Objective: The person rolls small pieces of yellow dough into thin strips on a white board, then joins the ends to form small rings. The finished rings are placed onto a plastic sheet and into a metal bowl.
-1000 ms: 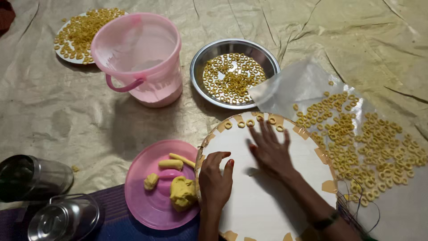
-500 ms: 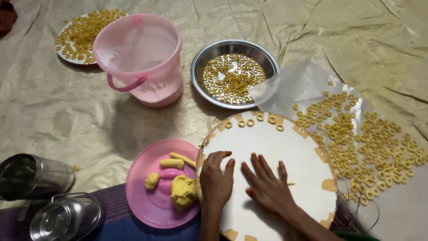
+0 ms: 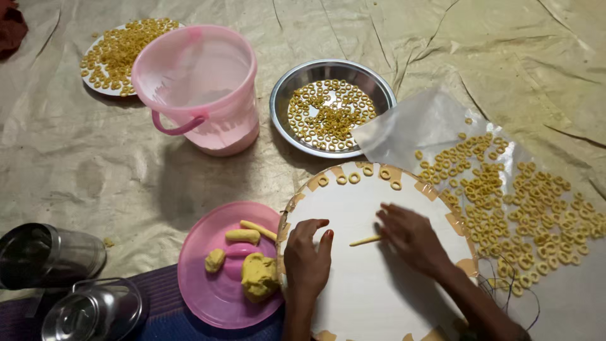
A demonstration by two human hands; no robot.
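My right hand [image 3: 411,237] lies flat on a round white board [image 3: 372,284], its fingers over one end of a thin yellow dough strip [image 3: 364,240]. My left hand [image 3: 307,257] rests palm down on the board's left side, fingers loosely curled, holding nothing. A few dough rings [image 3: 355,176] sit along the board's far rim. Beside my left hand a pink plate [image 3: 208,290] carries a lump of yellow dough [image 3: 258,275] and smaller rolled pieces [image 3: 243,235].
A steel bowl [image 3: 333,79] of dough rings and a pink bucket [image 3: 200,85] stand beyond the board. A white plate of rings [image 3: 113,53] is at far left. Many rings lie on a plastic sheet [image 3: 511,196] at right. Steel containers [image 3: 57,278] sit at lower left.
My right hand slid from the board's far edge back toward me, then forward again to the middle; a thin dough strip now shows under its fingers. My left hand stayed put.
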